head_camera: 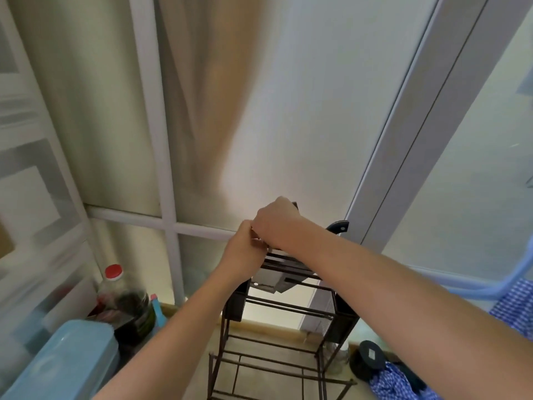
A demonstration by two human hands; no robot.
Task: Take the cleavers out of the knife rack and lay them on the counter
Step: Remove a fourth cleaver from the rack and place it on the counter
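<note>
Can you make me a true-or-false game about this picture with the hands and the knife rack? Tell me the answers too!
1. Both hands are up at the top of the knife rack. True: the left hand and the right hand meet there.
2. The bottle on the left has a green cap. False: its cap is red.
3. A dark knife handle sticks up to the right of the hands. True.
4. The rack is made of white plastic. False: it is dark metal bars.
5. A cleaver already lies on the counter. False: none is visible there; shiny blades still sit in the rack.
</note>
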